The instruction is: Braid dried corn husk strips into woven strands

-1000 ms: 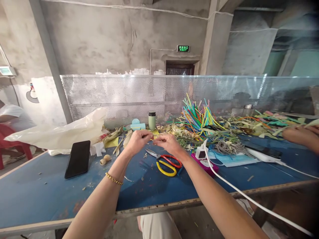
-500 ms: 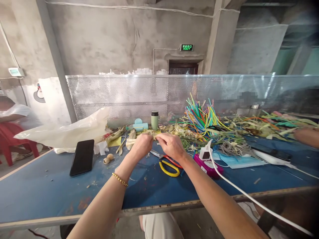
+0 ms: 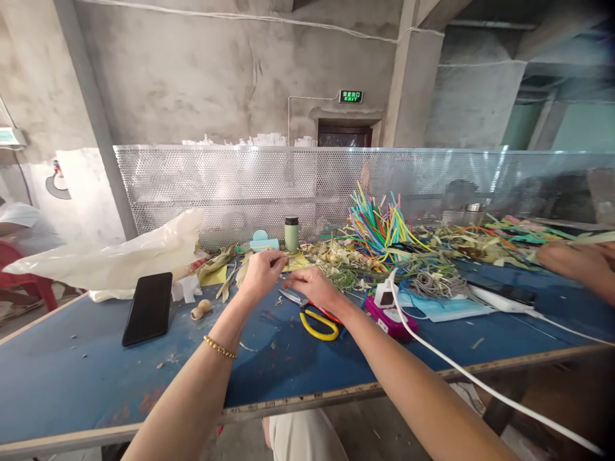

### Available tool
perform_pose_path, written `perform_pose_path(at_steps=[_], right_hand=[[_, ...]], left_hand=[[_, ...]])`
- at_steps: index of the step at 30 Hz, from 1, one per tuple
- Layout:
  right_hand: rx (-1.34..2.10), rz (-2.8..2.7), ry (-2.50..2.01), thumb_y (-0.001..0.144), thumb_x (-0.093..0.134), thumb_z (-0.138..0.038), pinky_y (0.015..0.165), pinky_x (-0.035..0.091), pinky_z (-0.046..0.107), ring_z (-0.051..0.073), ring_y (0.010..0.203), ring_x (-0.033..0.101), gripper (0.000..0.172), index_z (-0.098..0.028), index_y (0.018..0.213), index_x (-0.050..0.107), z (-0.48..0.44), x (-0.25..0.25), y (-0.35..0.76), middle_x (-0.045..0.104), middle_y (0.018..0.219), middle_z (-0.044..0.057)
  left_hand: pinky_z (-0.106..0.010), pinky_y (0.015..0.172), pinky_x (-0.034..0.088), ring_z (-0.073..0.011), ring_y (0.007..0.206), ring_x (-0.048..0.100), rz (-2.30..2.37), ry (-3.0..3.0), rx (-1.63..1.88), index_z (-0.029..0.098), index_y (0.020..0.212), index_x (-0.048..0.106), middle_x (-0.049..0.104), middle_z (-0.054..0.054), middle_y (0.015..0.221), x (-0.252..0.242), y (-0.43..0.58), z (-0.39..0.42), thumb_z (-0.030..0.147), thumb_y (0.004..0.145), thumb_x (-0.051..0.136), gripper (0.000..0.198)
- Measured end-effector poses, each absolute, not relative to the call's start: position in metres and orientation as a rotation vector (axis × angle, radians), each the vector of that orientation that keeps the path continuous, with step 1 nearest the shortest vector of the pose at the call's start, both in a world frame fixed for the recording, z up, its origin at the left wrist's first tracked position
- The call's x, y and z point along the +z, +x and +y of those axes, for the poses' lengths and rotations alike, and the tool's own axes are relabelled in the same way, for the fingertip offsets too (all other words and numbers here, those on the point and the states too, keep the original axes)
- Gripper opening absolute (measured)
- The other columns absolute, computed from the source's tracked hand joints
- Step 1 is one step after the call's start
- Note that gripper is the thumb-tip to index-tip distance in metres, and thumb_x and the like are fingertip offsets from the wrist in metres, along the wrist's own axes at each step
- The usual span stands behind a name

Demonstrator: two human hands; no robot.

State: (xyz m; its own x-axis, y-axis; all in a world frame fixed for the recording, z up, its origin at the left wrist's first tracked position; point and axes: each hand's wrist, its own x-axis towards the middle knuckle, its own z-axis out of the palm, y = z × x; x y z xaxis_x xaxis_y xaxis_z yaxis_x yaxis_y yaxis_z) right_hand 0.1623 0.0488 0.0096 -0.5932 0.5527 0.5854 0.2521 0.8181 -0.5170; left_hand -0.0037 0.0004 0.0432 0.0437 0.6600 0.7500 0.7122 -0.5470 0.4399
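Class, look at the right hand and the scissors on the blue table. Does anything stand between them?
Nothing visible does. The right hand hovers directly over the scissors, hiding part of the red handle; whether it touches them is unclear. The pink box and white cable lie clear to the right.

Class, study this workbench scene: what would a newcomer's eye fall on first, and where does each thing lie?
The fan of bright coloured sticks stands out first, rising at the back of the blue table, right of centre. Just in front of it, the left hand and right hand are close together by the yellow-and-red-handled scissors. A black phone lies flat to the left.
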Motion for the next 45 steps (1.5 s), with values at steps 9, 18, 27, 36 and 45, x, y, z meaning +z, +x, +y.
perform_pose_path(at_steps=[9, 18, 27, 36, 45], right_hand=[[-0.165, -2.214, -0.65, 0.093, 0.052, -0.021, 0.061, 0.031, 0.027, 0.015, 0.063, 0.056, 0.027, -0.018, 0.074, 0.07, 0.033, 0.026, 0.173, 0.066, 0.067, 0.004], [0.855, -2.029, -0.62, 0.083, 0.064, -0.047, 0.053, 0.035, 0.024, 0.012, 0.053, 0.049, 0.034, -0.015, 0.082, 0.073, 0.073, 0.018, 0.191, 0.062, 0.06, -0.001], [0.281, -2.214, -0.636, 0.09, 0.059, -0.021, 0.059, 0.034, 0.023, 0.013, 0.062, 0.056, 0.023, -0.017, 0.07, 0.071, 0.046, 0.006, 0.157, 0.065, 0.064, 0.001], [0.137, -2.159, -0.689, 0.092, 0.054, -0.029, 0.062, 0.034, 0.024, 0.014, 0.065, 0.055, 0.027, -0.018, 0.075, 0.072, 0.057, 0.023, 0.183, 0.067, 0.07, 0.002], [0.912, -2.054, -0.631, 0.085, 0.059, -0.051, 0.047, 0.024, 0.024, 0.009, 0.046, 0.03, 0.037, -0.017, 0.075, 0.07, 0.059, 0.014, 0.178, 0.042, 0.049, -0.005]], left_hand=[[-0.028, 0.068, 0.041, -0.0191, 0.073, 0.06, -1.493, -2.28, -0.842, 0.014, 0.068, 0.067, 0.067, -0.011, 0.076, 0.026, 0.005, 0.009, 0.009, 0.083, 0.047, 0.026], [-0.024, 0.067, 0.042, -0.0141, 0.07, 0.056, -1.152, -2.928, -1.325, 0.015, 0.073, 0.068, 0.066, -0.003, 0.072, 0.045, 0.008, -0.012, 0.021, 0.084, 0.052, 0.021], [-0.026, 0.064, 0.035, -0.0151, 0.066, 0.053, -1.615, -2.087, -1.277, 0.016, 0.062, 0.062, 0.061, -0.004, 0.065, 0.035, 0.001, 0.006, 0.014, 0.084, 0.048, 0.025], [-0.027, 0.067, 0.04, -0.0177, 0.071, 0.059, -1.402, -2.506, -0.811, 0.017, 0.066, 0.067, 0.067, -0.008, 0.073, 0.03, 0.008, 0.0, 0.007, 0.081, 0.047, 0.026], [-0.023, 0.066, 0.041, -0.0132, 0.069, 0.056, -1.275, -2.697, -1.527, 0.014, 0.067, 0.067, 0.065, -0.002, 0.07, 0.046, 0.001, -0.009, 0.019, 0.083, 0.051, 0.022]])
